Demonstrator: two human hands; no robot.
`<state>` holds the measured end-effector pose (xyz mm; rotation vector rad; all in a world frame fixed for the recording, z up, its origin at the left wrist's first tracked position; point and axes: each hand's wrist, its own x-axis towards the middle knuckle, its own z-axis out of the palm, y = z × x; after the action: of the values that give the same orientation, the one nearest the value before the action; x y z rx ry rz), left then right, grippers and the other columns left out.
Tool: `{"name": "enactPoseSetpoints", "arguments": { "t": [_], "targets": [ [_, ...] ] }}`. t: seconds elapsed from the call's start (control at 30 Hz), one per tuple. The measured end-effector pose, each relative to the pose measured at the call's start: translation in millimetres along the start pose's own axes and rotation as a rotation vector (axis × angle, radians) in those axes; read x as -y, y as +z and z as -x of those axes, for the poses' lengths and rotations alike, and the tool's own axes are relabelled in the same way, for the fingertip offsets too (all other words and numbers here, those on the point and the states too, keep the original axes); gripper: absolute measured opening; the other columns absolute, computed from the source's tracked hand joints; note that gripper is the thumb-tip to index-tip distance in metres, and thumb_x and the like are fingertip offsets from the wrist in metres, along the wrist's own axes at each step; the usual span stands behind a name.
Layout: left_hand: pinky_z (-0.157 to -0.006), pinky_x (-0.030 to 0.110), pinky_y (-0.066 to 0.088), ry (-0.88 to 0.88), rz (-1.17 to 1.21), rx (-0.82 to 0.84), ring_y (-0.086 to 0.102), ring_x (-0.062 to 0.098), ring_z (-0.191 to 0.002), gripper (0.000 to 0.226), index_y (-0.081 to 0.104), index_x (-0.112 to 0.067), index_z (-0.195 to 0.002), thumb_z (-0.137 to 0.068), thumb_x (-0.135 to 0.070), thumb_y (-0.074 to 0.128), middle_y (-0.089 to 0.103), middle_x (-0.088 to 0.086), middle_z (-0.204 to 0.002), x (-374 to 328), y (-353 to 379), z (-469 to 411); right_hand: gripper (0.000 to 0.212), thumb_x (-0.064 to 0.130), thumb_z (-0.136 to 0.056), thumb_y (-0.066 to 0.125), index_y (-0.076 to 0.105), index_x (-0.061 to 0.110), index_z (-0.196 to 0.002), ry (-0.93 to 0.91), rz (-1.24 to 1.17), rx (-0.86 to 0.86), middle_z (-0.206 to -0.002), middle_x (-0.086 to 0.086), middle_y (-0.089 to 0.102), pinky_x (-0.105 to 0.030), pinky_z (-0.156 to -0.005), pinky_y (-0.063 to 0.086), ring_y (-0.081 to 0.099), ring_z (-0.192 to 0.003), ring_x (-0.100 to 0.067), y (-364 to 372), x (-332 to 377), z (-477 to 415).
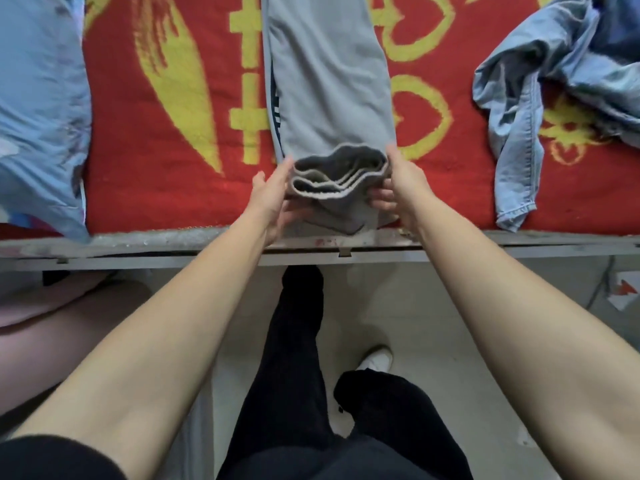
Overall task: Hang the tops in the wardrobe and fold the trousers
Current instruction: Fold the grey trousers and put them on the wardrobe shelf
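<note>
1. While a pale blue cloth garment [38,98] lies at the far left, draped over the bed's edge, it is well apart from the work.
2. The left hand [273,199] grips the left side of the near end of the long grey fabric trousers [329,81], fingers under the cloth, thumb raised beside it.
3. These trousers lie on a red woven blanket with yellow patterns [156,116]. Their long axis runs straight away from the person, and the far end is out of view at the top. The near end is lifted, its stacked edges gaping.
4. The right hand [398,188] holds the right side likewise, fingers curled beneath.
5. A crumpled light blue denim garment [540,81] sits well apart on the right.
6. Both hands look equally near, so the fold probably means carrying this end forward along that axis.
</note>
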<state>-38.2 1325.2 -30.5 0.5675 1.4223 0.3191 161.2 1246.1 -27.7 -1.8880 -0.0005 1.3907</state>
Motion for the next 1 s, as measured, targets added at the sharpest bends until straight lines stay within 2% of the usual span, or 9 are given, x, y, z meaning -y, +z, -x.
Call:
{"name": "enactPoseSetpoints", "arguments": {
  "t": [0.07, 0.13, 0.2, 0.37, 0.5, 0.73, 0.83, 0.9, 1.0],
  "targets": [
    [-0.094, 0.054, 0.051, 0.046, -0.022, 0.026, 0.049, 0.030, -0.131, 0.100, 0.004, -0.029, -0.155, -0.083, -0.053, 0.069, 0.038, 0.010, -0.153, -18, -1, -24, 0.062, 0.063, -0.094, 0.044, 0.049, 0.020, -0.138, -0.033, 0.027, -0.020, -0.124, -0.006, 0.058, -0.041, -0.080, 0.060, 0.063, -0.105, -0.024, 12, 17, -26],
    [-0.099, 0.049, 0.048, 0.062, -0.129, 0.002, 0.041, 0.025, -0.135, 0.100, 0.000, -0.027, -0.155, -0.086, -0.049, 0.068, 0.032, 0.004, -0.155, -26, -2, -43, 0.076, 0.070, -0.087, 0.045, 0.043, 0.023, -0.147, -0.120, 0.291, -0.119, -0.146, -0.003, 0.049, -0.046, -0.102, 0.050, 0.054, -0.127, -0.028, 17, 21, -46],
    [-0.102, 0.047, 0.047, 0.083, -0.316, -0.118, 0.046, 0.022, -0.129, 0.096, 0.009, -0.021, -0.155, -0.084, -0.046, 0.070, 0.039, 0.002, -0.145, -25, -3, -60, 0.071, 0.061, -0.091, 0.049, 0.042, 0.019, -0.147, -0.172, 0.544, -0.211, -0.149, -0.006, 0.048, -0.039, -0.112, 0.038, 0.047, -0.134, -0.028, 18, 13, -60],
    [-0.106, 0.043, 0.041, 0.093, -0.613, -0.241, 0.051, 0.026, -0.124, 0.084, 0.043, -0.016, -0.139, -0.071, -0.062, 0.065, 0.053, 0.008, -0.135, 2, -10, -79, 0.075, 0.058, -0.091, 0.055, 0.037, 0.013, -0.149, -0.011, 0.643, -0.208, -0.149, -0.014, 0.044, -0.039, -0.111, 0.033, 0.042, -0.137, -0.033, 9, -17, -71],
    [-0.088, 0.031, 0.041, 0.214, -0.814, -0.290, 0.054, 0.025, -0.110, 0.054, 0.051, -0.015, -0.126, -0.087, -0.052, 0.061, 0.054, 0.008, -0.124, 13, -7, -82, 0.071, 0.055, -0.092, 0.054, 0.036, 0.016, -0.148, -0.272, 0.846, -0.330, -0.145, -0.013, 0.041, -0.043, -0.111, 0.032, 0.040, -0.133, -0.033, 11, -27, -69],
    [-0.068, 0.041, 0.045, 0.342, -0.805, -0.313, 0.059, 0.029, -0.078, 0.048, 0.054, -0.002, -0.082, -0.091, -0.049, 0.059, 0.062, 0.010, -0.081, -2, 3, -87, 0.039, 0.048, -0.099, 0.046, 0.059, 0.013, -0.111, -0.463, 0.953, -0.308, -0.109, -0.011, 0.063, -0.045, -0.093, 0.038, 0.057, -0.107, -0.034, 20, -10, -81],
    [-0.063, 0.036, 0.039, 0.499, -0.707, -0.370, 0.050, 0.022, -0.066, 0.044, 0.053, 0.000, -0.082, -0.096, -0.042, 0.056, 0.059, 0.017, -0.075, -16, 12, -79, 0.033, 0.037, -0.102, 0.048, 0.057, 0.007, -0.113, -0.703, 0.810, -0.387, -0.107, -0.011, 0.059, -0.039, -0.088, 0.040, 0.056, -0.100, -0.029, 19, 1, -75],
    [-0.060, 0.029, 0.034, 0.541, -0.659, -0.389, 0.048, 0.018, -0.068, 0.040, 0.053, -0.001, -0.088, -0.097, -0.039, 0.056, 0.060, 0.020, -0.081, -26, 18, -78, 0.035, 0.034, -0.102, 0.049, 0.055, 0.005, -0.120, -0.712, 0.700, -0.385, -0.113, -0.011, 0.058, -0.034, -0.086, 0.041, 0.056, -0.102, -0.026, 22, 10, -76],
    [-0.085, 0.028, 0.044, 0.437, -0.638, -0.333, 0.057, 0.017, -0.100, 0.048, 0.051, -0.010, -0.125, -0.092, -0.045, 0.060, 0.064, 0.012, -0.116, -37, 21, -93, 0.050, 0.040, -0.101, 0.048, 0.045, 0.010, -0.141, -0.607, 0.742, -0.329, -0.132, -0.011, 0.052, -0.033, -0.098, 0.041, 0.052, -0.119, -0.023, 23, 17, -91]
  ]
}}
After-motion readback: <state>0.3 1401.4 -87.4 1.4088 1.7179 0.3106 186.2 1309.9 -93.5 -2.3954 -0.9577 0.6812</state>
